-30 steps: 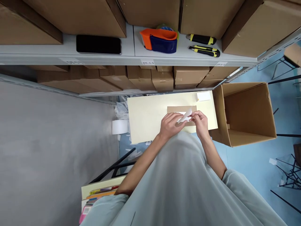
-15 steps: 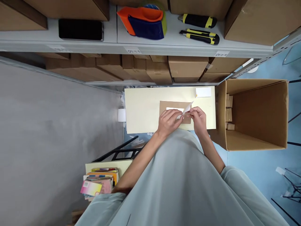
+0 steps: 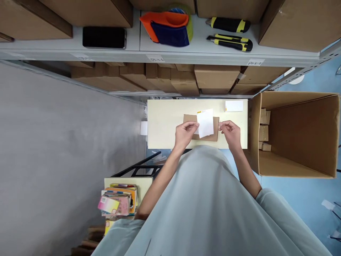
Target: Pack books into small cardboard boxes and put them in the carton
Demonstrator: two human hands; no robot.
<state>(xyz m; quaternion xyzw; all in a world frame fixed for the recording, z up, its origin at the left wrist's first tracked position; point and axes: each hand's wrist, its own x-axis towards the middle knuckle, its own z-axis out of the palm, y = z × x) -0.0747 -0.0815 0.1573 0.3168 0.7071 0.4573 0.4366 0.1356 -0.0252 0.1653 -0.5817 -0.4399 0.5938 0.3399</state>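
My left hand (image 3: 185, 135) pinches the left edge of a white paper label (image 3: 206, 122) with a small yellow mark at its top. The label is held over a flat brown cardboard piece (image 3: 215, 128) lying on the cream tabletop (image 3: 165, 124), covering much of it. My right hand (image 3: 231, 134) is to the right of the cardboard, apart from the label. Its thumb and finger are pinched together; anything between them is too small to make out. Another white label or stack of labels (image 3: 233, 106) lies at the tabletop's back right.
An open carton (image 3: 301, 170) with several small boxes (image 3: 263, 133) stands at right. The shelf above bears a phone (image 3: 104, 37), an orange and blue tape dispenser (image 3: 170, 30) and two utility knives (image 3: 230, 25). Brown cartons (image 3: 215, 78) fill the lower shelf. Magazines (image 3: 119, 201) lie lower left.
My hands have moved apart. The white label, bent up between both hands before, now hangs flat from my left hand alone. The view has shifted slightly.
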